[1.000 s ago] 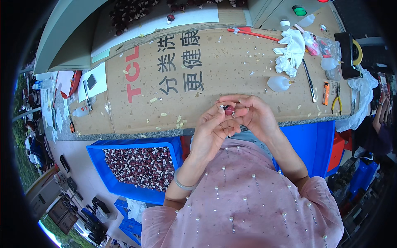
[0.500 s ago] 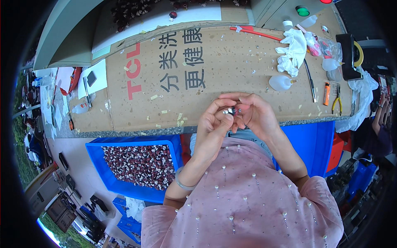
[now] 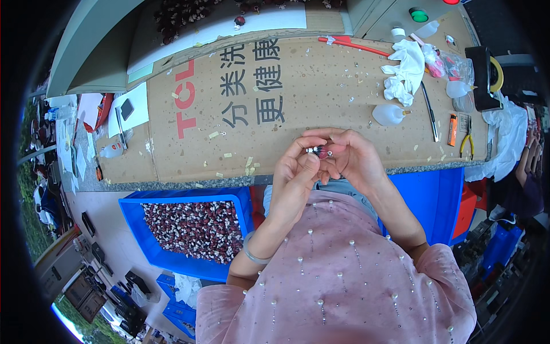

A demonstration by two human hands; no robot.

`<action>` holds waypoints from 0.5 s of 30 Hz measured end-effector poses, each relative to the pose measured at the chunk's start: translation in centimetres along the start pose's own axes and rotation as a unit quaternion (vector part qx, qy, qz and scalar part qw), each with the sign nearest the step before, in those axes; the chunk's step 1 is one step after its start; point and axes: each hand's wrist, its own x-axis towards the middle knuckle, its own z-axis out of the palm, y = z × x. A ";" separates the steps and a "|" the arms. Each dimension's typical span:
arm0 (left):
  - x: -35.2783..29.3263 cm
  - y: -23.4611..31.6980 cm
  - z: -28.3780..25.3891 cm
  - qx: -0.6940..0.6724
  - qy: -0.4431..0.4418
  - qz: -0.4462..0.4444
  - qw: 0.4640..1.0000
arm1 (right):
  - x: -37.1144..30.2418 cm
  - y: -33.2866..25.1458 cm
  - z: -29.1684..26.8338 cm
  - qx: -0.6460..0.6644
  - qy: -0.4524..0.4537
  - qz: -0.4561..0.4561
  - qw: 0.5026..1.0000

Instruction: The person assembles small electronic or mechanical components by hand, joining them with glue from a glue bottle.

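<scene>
A small dark red, black and white figurine [image 3: 321, 152] with a tiny metal loop at its right end lies between my two hands, just above the table's near edge. My left hand [image 3: 295, 175] pinches its white end between thumb and fingers. From the other side, my right hand [image 3: 361, 160] has its curled fingers at the dark red end by the loop; the fingertips partly hide one another. Below left stands a blue bin [image 3: 133, 221] heaped with similar red and white figurines [image 3: 192, 229].
Cardboard [image 3: 321, 86] covers the table, dotted with yellowish scraps. At right lie a squeeze bottle [image 3: 388, 115], white gloves [image 3: 405, 66], an orange lighter [image 3: 452, 131], pliers [image 3: 467, 139] and a tape dispenser [image 3: 486, 80]. More figurines [image 3: 177, 23] fill a shelf space beyond. Another blue bin [image 3: 432, 200] sits right.
The figurine has turned slightly between my fingers, so its dark red body and loop show more plainly. Both hands stay in nearly the same place.
</scene>
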 end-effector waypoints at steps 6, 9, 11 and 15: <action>0.0 0.4 0.2 0.010 0.010 -0.008 1.000 | -0.1 -0.2 -0.1 -0.019 -0.013 -0.005 1.000; 0.0 0.3 0.4 0.028 0.019 -0.004 0.999 | -0.3 -0.6 0.2 -0.040 -0.022 -0.025 0.999; 0.0 0.2 0.4 0.034 0.024 -0.002 0.999 | -0.2 -0.6 0.0 -0.056 -0.016 -0.038 0.998; 0.1 -0.3 0.1 0.030 0.005 0.006 1.000 | -0.2 -0.8 -0.8 -0.084 -0.032 -0.040 0.995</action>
